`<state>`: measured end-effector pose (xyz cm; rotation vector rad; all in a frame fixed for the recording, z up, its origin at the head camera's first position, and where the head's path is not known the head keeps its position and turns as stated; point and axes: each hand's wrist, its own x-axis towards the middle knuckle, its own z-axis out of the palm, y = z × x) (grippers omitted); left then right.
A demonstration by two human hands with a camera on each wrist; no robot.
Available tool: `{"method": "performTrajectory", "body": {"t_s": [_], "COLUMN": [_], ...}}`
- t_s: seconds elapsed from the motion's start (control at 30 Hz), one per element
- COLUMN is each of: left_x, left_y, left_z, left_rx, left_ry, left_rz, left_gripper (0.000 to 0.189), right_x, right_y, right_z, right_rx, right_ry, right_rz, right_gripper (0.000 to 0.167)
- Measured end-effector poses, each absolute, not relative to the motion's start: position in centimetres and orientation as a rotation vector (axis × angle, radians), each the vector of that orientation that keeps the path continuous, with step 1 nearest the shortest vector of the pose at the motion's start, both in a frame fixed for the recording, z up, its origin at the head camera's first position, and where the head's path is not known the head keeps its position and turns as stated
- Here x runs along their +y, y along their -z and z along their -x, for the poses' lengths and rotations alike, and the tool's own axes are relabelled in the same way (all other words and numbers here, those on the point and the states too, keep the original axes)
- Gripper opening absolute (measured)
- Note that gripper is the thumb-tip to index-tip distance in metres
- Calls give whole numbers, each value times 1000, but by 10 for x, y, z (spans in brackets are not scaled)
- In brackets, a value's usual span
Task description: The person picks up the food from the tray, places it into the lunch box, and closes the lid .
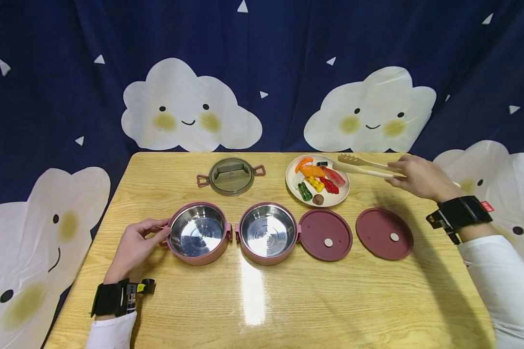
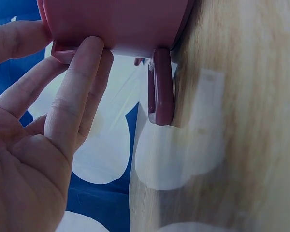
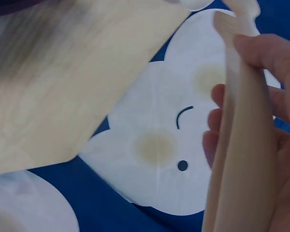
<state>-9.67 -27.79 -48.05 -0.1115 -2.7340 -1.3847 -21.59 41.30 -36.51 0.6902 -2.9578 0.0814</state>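
Observation:
My left hand holds the left side handle of a pink pot with a shiny steel inside. In the left wrist view, thumb and fingers meet the pot's wall and a small lug, beside a maroon handle. My right hand grips pale tongs in the air at the back right. Their parted tips reach the right edge of a cream plate. On it lie an orange slice, a red slice, a green pepper, yellow and red pieces and a brown ball.
A second pink pot stands right of the first, handles nearly touching. Two maroon lids, each with a white dot, lie to its right. Behind the pots is a dark lidded dish with maroon handles. A blue cloud-print curtain hangs behind the table.

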Motion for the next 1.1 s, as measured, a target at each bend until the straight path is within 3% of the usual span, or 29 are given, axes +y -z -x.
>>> {"method": "performTrajectory", "body": {"t_s": [0.57, 1.1], "left_x": [-277, -277], "left_y": [481, 481], "left_z": [97, 96], "left_rx": [-2703, -2706], "left_ry": [1409, 1408], "left_rz": [155, 145], "left_gripper": [26, 26], "right_x": [383, 356], "right_y": [324, 324], "right_z": [228, 236], "right_rx": [-3222, -3307], "right_ry": [52, 120], "right_rz": [-597, -518], "right_gripper": [26, 24]}}
